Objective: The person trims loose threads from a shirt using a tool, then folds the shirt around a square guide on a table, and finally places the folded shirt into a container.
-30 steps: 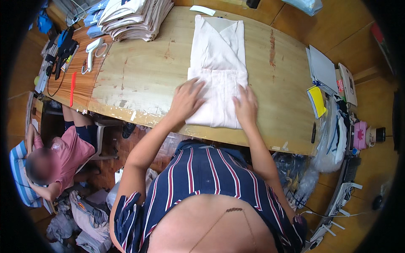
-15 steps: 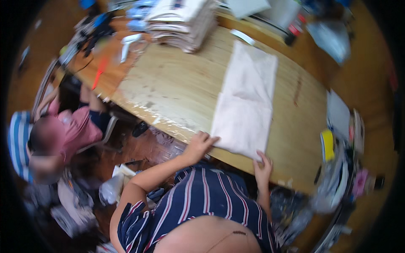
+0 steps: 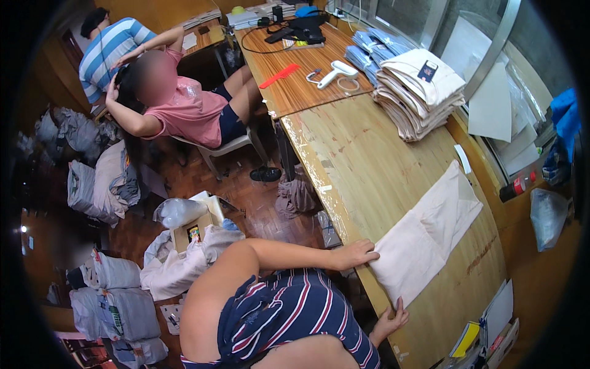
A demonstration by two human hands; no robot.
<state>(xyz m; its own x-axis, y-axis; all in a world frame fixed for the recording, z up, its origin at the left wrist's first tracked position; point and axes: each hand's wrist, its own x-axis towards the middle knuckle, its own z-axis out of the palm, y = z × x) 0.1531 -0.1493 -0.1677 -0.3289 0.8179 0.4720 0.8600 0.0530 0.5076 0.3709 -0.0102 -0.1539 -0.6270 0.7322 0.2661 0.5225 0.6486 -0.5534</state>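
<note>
- A long cream cotton garment (image 3: 430, 237), folded into a narrow flat strip with a smooth matte weave, lies diagonally in the right half of the frame on the pale wooden worktop (image 3: 362, 154), whose grain is worn and streaked with reddish marks.
- The left hand (image 3: 356, 254) lies flat at the near corner of the cream garment, lower centre of the frame, palm down, fingers (image 3: 369, 249) stretched out and slightly spread, pressing the cloth edge against the worktop rim.
- The left forearm runs almost level from the shoulder, bare, above a navy top with red and white stripes.
- The right hand (image 3: 390, 320) sits at the lower end of the garment, lower right of centre; its fingers curl over the worktop edge and one fingertip touches the cloth; whether it pinches the fabric cannot be told.
- A stack of folded cream and beige cloths (image 3: 421, 92) rests in the upper right, soft and layered, with folded pale blue cloths (image 3: 369, 52) just behind it.
- A white handheld tool (image 3: 335, 74) and a red comb-shaped piece (image 3: 279, 75) lie on the darker wooden desk beyond.
- A person in a pink shirt (image 3: 184, 104) sits in the upper left.
- Against half a second ago the view has swung left; the garment looks just as long, and both hands hold its near end as before.
</note>
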